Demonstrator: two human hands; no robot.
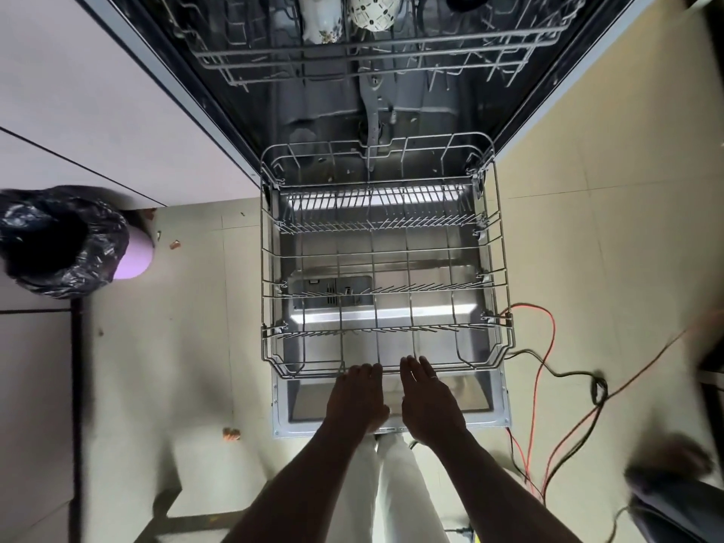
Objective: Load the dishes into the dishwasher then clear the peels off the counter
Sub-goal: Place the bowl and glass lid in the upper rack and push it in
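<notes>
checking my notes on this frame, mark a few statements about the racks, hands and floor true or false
1. The lower rack is empty. True.
2. The upper rack holds nothing. False: cups sit in it.
3. The left hand and right hand are both at the lower rack's front rim. True.
4. The bin stands on the person's right. False: it is on their left.
5. Cables lie on the floor at the right. True.

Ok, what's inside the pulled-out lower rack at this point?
No dishes: the lower rack holds only its own wire tines, with the open door's steel panel showing through underneath. The left hand and right hand cover part of its front rim.
</notes>
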